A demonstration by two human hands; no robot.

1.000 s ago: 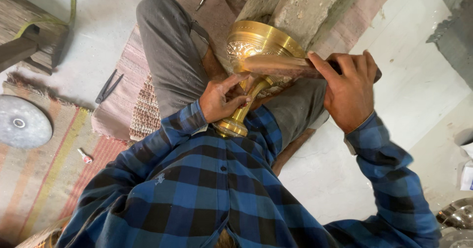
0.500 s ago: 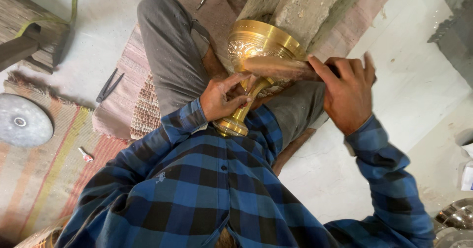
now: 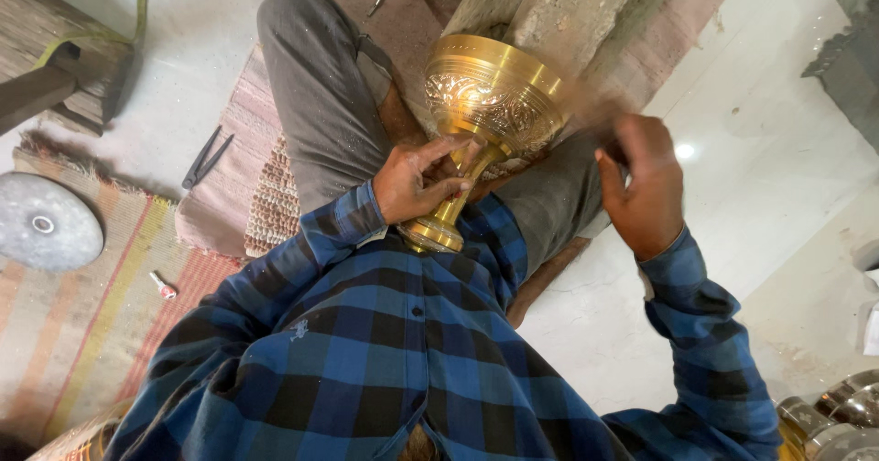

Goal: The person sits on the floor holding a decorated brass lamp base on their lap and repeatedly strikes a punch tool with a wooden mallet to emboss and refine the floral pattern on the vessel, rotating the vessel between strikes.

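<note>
Left grip: fingers of the left hand point(image 3: 417, 184) are wrapped around the slender stem of the shiny engraved brass goblet point(image 3: 485, 118), pinching it just under the bowl, thumb side toward the chest
Right grip: the right hand point(image 3: 645, 186) is curled as if around a handle, but whatever it holds is smeared by motion blur; I cannot tell what is in it, nor how tightly the fingers close
Goblet position: it lies tilted across the lap, round foot pressed against the blue-and-black checked shirt point(image 3: 385, 351), open bowl pointing away toward the rough grey stone block point(image 3: 568, 12)
Why held so: judging by the pose, bracing the foot on the body and the stem in the left hand steadies the goblet, leaving the carved band on the bowl turned to the right hand
Beside the goblet: grey-trousered legs point(image 3: 320, 95) cradle it from below; a dark pair of pliers point(image 3: 206, 159) lies well to the left of the goblet on the pale floor, near the edge of a striped woven mat point(image 3: 101, 305)
Further left of the goblet: a flat round grey disc point(image 3: 41, 227) rests on the mat, and a small red-and-white object point(image 3: 163, 285) lies nearer
Hidden or cut off: the far side of the bowl is out of sight; shiny metal vessels point(image 3: 838, 415) at the lower right, well apart from the goblet, are cropped by the frame; a slim tool at the top edge is too small to identify
</note>
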